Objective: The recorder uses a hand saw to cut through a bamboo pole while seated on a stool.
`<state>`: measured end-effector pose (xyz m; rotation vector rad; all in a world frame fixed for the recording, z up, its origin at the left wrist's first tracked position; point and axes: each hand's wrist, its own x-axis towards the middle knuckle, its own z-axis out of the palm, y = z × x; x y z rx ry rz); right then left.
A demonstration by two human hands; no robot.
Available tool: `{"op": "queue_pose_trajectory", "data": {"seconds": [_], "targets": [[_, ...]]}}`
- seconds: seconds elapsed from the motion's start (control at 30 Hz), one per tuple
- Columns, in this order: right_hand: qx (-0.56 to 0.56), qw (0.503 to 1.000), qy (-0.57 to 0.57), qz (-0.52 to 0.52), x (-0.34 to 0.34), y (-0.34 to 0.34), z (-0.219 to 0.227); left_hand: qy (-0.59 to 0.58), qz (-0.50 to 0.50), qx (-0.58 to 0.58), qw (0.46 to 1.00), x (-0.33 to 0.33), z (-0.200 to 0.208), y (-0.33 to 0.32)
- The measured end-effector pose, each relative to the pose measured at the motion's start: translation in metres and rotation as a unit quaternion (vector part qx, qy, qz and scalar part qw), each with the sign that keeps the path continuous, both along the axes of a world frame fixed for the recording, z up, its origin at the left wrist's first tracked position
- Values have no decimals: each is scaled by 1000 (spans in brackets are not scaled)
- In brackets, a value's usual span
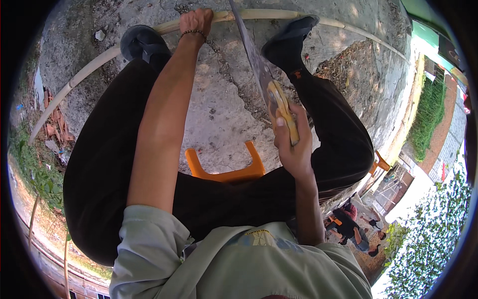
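A long pale bamboo pole [259,14] lies across the concrete in front of me, bent into an arc by the lens. My left hand [195,21], with a beaded bracelet at its wrist, is closed around the pole between my two feet. In my right hand [294,142] is a handsaw [257,65], gripped by its worn yellowish handle. The blade points away from me, and its far part crosses the pole a little right of my left hand. Whether the teeth touch the pole cannot be made out. My shoes [143,44] rest at the pole on either side.
Under me is an orange plastic stool [226,174]. Cracked concrete [219,119] spreads between my legs. Broken bricks [57,119] and weeds lie at the left. Several people [353,229] sit farther off at the lower right, near a leafy tree [423,239].
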<state>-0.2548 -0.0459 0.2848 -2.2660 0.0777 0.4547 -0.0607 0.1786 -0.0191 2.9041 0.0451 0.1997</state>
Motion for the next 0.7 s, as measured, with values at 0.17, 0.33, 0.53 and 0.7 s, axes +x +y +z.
{"op": "queue_pose_trajectory", "data": {"seconds": [0.17, 0.33, 0.53, 0.7], "targets": [[33, 998, 48, -35, -4, -11, 15, 22, 22, 18, 999, -7, 8, 9], [10, 1000, -11, -5, 35, 6, -20, -3, 23, 27, 999, -5, 13, -2], [90, 989, 55, -107, -38, -17, 26, -40, 24, 47, 998, -5, 8, 8], [-25, 999, 7, 36, 14, 11, -13, 0, 41, -19, 999, -13, -19, -3]]}}
